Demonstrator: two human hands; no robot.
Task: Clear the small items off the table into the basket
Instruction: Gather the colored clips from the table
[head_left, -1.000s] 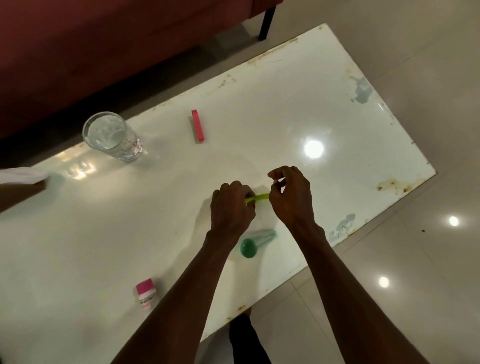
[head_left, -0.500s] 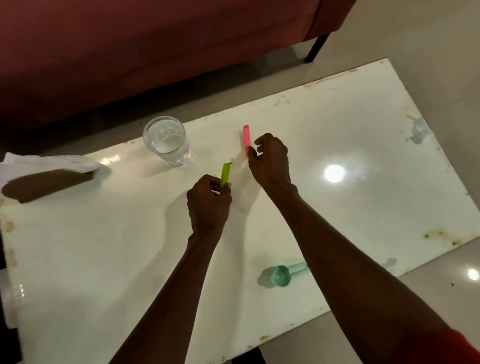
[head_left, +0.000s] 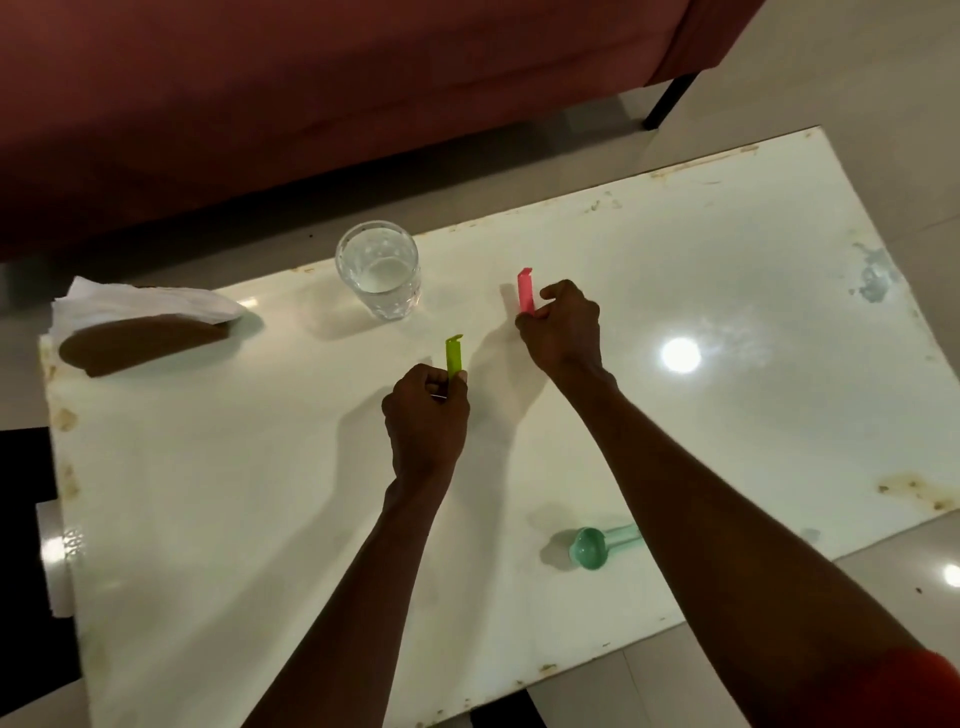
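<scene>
Head view: left hand (head_left: 426, 415) grips a green clip (head_left: 454, 354), right hand (head_left: 563, 327) grips a pink clip (head_left: 525, 290). Both are slim bars, long axes pointing away toward the glass (head_left: 378, 270) side

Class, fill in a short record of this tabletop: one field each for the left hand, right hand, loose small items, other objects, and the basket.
left hand: left hand grips green clip, upright
right hand: right hand grips pink clip
loose small items: teal scoop near the front edge of the table
other objects: glass of water; white tissues
basket: not in view
</scene>
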